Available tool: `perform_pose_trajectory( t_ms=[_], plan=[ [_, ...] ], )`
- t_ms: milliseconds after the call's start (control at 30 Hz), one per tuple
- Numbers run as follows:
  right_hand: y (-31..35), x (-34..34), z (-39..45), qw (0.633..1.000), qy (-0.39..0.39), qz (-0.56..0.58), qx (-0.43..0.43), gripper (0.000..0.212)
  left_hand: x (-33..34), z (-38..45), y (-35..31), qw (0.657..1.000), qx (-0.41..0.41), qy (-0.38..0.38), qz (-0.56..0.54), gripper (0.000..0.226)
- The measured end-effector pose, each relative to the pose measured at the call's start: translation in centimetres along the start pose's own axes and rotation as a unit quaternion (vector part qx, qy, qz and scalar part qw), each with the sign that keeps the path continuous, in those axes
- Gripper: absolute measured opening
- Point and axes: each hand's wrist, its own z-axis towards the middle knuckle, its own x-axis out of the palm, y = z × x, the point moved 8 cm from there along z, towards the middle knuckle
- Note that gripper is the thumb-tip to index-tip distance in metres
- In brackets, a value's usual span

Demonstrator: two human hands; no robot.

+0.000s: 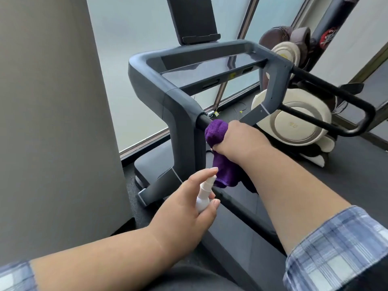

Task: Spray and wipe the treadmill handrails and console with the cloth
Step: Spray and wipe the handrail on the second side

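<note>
right hand clamps purple cloth around left handrail; left hand grips white spray bottle just below the cloth

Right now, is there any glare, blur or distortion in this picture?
Head view: soft daylight through the frosted window, pale sheen on the console, no hard shadows; the wide lens bends the pillar at the left edge; the cloth and bottle look sharp.
</note>
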Motion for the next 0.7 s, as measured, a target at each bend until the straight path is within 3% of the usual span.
perform_pose_trajectory(
  t_ms=[200,400,700],
  plan=[
    [1.3,-0.1,0.3,0.998,-0.005,-0.066,0.021,0.034,-1.6,0.7,1.1,1.000,0.012,0.001,0.000,0.059],
    [4.8,-0.1,2.1,0.991,-0.014,-0.126,0.048,0.046,-3.7,0.3,2.5,1.000,0.003,-0.019,-0.009,0.060],
    [4.7,-0.6,1.8,0.998,-0.035,-0.046,0.014,0.044,-0.5,-1.1,1.0,0.999,0.014,0.027,-0.010,0.059]
  ],
)
